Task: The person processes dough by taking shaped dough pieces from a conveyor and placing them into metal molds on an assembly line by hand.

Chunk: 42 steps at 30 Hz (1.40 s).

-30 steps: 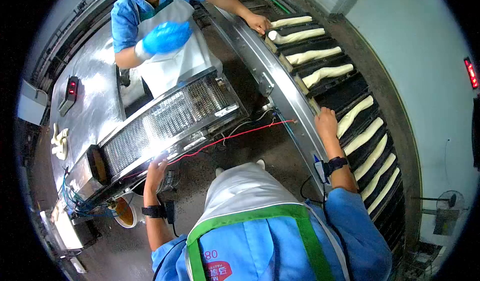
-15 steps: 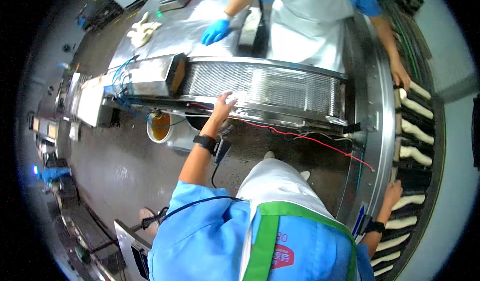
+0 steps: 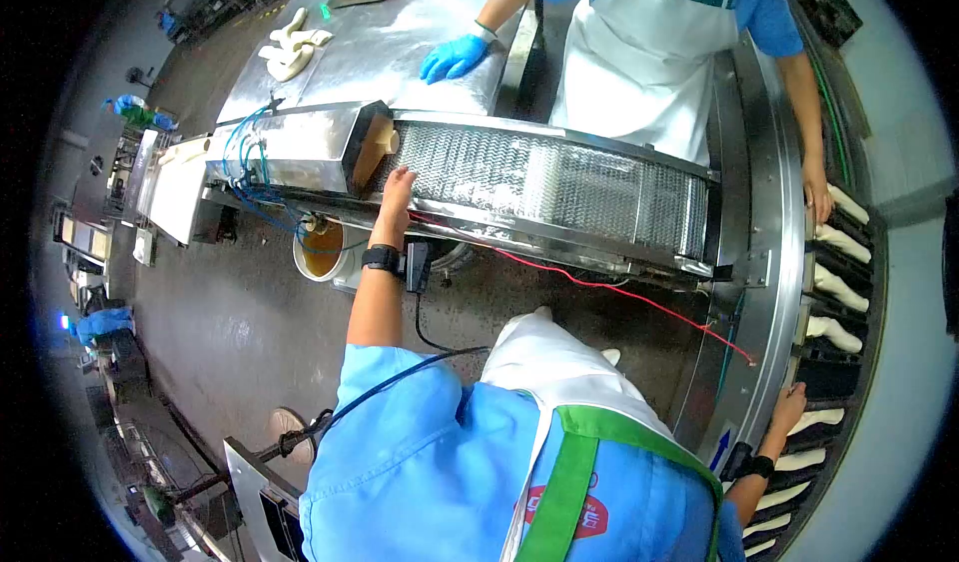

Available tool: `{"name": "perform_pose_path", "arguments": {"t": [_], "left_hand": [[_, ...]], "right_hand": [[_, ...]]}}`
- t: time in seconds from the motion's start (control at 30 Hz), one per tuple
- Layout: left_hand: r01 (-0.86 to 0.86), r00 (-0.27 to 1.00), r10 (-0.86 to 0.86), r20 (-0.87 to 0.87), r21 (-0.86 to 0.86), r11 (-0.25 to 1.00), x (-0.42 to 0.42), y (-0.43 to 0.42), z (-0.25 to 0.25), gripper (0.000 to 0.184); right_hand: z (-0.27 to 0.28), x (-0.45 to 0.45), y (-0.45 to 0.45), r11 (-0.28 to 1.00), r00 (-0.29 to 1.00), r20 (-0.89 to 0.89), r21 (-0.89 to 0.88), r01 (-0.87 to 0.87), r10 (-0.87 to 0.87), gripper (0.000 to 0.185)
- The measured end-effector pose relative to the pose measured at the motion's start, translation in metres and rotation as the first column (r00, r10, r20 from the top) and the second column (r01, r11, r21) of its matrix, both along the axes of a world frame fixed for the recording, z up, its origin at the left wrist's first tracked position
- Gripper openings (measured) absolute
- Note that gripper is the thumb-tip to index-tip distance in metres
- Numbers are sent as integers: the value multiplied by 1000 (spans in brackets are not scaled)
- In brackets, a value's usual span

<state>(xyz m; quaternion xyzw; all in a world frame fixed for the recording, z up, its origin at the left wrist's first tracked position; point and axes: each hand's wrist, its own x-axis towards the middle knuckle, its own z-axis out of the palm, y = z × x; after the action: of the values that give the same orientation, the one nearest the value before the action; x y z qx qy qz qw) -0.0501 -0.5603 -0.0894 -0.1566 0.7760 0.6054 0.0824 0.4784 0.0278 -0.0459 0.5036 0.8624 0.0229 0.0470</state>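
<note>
My left hand is at the near rim of a metal mesh conveyor, close to the open end of a steel box. Its fingers look stretched out, and I see nothing held in them. A tan piece shows at the box's mouth, just beyond the fingers. Off to the right, my right hand has its fingers curled at the edge of a line of black slots; what they grip is hidden. Beside it lies a pale dough strip, with several more along the line.
A co-worker in a white apron stands behind the conveyor, one blue-gloved hand on a steel table. The co-worker's bare hand touches the slot line. A red cord hangs along the conveyor; a bucket stands below.
My left hand has moved left along the conveyor rim toward the steel box, its fingers closer together. My right hand stays by the slot line. The whole view has shifted slightly.
</note>
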Motion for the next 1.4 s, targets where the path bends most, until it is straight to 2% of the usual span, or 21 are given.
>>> {"name": "perform_pose_path", "arguments": {"t": [0.1, 0.17, 0.3, 0.4, 0.43, 0.47, 0.53, 0.63, 0.7, 0.73, 0.83, 0.87, 0.9, 0.93, 0.97, 1.0, 1.03, 1.07, 1.1, 1.2, 1.4], "left_hand": [[-19, 993, 21, 113, -13, 1000, -13, -1, 8, 40], [33, 992, -48, 118, 126, 991, -31, -16, -11, 34], [-233, 941, 200, 271, 92, 968, -72, -14, -33, 43], [-246, 969, 227, 98, 314, 917, -81, 3, -33, 39], [-197, 980, 171, 97, 428, 882, -108, -14, -79, 42], [-391, 910, 365, 199, 116, 913, -110, 3, -69, 44], [-521, 795, 565, 223, -228, 823, -111, 12, -65, 46], [-320, 911, 410, 39, -557, 766, -118, 8, -92, 56], [-100, 876, 332, 349, -543, 834, -117, 21, -75, 61], [-97, 877, 330, 349, -544, 833, -113, 25, -66, 61], [-407, 904, 422, 68, -167, 898, -85, 39, -47, 39], [-278, 960, 282, 7, -133, 951, -79, 43, -38, 37], [-63, 997, 53, -60, -179, 982, -68, 36, -16, 36], [236, 900, -395, -185, -555, 797, -59, 18, 6, 34], [325, 743, -633, -218, -709, 626, -54, 17, 33, 33], [397, 641, -734, -224, -721, 568, -49, 19, 65, 32], [418, 809, -528, -260, -377, 826, -36, 32, 92, 42], [265, 935, -247, -252, 35, 964, -22, 46, 119, 53], [467, 705, -575, -414, -339, 817, -19, 47, 135, 57], [539, 754, -420, -506, 110, 835, -2, 93, 179, 52], [775, 613, -580, -537, 265, 573, 40, 274, 234, 46]], "right_hand": [[-8, 8, 11, 1000, 1000, 0, 18, -25, 25, 26], [-9, 10, 12, 1000, 1000, 9, 19, -21, 21, 26], [-12, 9, 12, 999, 1000, 3, 50, 0, 0, 24], [4, -8, 1, 1000, 999, 20, 14, 25, -26, 24], [11, -14, -3, 998, 996, 62, -28, 61, -59, 24], [5, -11, -1, 997, 996, 54, 5, 71, -71, 23], [-7, -1, 4, 997, 997, 21, -21, 79, -78, 23], [5, -3, -13, 995, 996, 2, -44, 95, -95, 24], [12, -7, -24, 993, 994, 17, -41, 107, -106, 24], [12, -7, -26, 996, 996, 18, -27, 85, -85, 26], [23, -38, -28, 995, 996, -1, -45, 86, -87, 30], [31, -37, -34, 987, 989, -16, -69, 147, -149, 32], [3, -18, -17, 998, 1000, -15, 68, -12, 13, 35], [12, -38, -19, 999, 999, -12, -24, 46, -47, 37], [-1, -34, -18, 992, 987, -146, 116, -55, 72, 33], [1, -51, -17, 996, 997, -71, 87, -27, 33, 28], [13, -78, -25, 999, 992, -122, 8, 43, -42, 28], [4, -83, -22, 994, 984, -171, 106, -33, 51, 27], [-20, -82, -10, 990, 975, -223, 140, 22, 10, 21], [-7, -113, -12, 990, 969, -237, 138, -35, 67, 18], [10, -144, -14, 988, 970, -227, 146, -58, 90, 14]]}}
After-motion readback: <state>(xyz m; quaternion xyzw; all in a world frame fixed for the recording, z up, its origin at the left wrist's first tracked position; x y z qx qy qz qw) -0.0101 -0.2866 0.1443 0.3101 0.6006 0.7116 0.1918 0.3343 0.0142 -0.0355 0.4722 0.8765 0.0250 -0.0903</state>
